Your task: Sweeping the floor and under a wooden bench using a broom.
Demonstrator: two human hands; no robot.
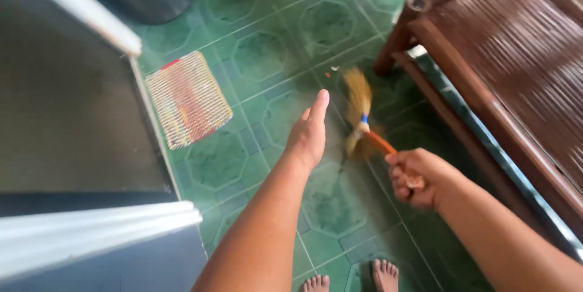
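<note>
My right hand (414, 178) is closed around the orange handle of a small straw broom (359, 113), whose bristles rest on the green tiled floor (261, 55) beside the wooden bench (504, 67). My left hand (308, 131) is extended flat, holding nothing.

Broom head (358, 94): bristles were motion-blurred; their tips could not be resolved.
Broom handle (381, 143): rear end was hidden inside the right hand (416, 178).
Wooden bench (516, 55): was blurred and cut off by the right edge.
Feet (384, 275): only toes showed; the rest was cut off at the bottom edge.
Floor debris (328, 74): was too small to identify.
</note>
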